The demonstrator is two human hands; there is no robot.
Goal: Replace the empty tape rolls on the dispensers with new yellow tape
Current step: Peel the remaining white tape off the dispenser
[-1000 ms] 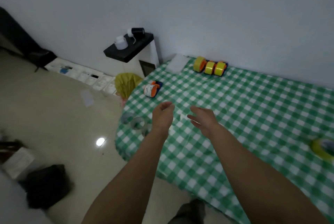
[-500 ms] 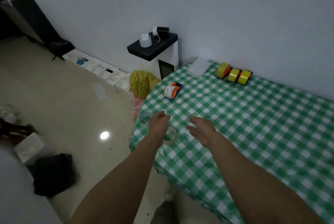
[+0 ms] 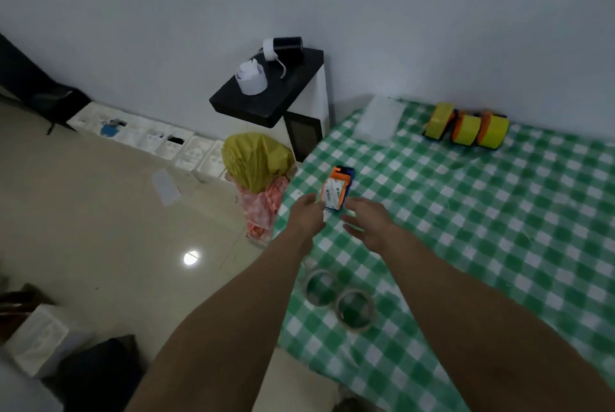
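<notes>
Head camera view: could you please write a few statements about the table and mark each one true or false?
1. Three yellow rolls stand in a row at the far edge of the tablecloth. True.
2. The right hand holds a yellow roll. False: it is open and holds nothing.
3. Two empty rings lie side by side on the tablecloth. True.
4. The dispenser beside the right hand carries yellow tape. False: its roll looks white.

Left hand, right hand — outstretched, seemingly open.
</notes>
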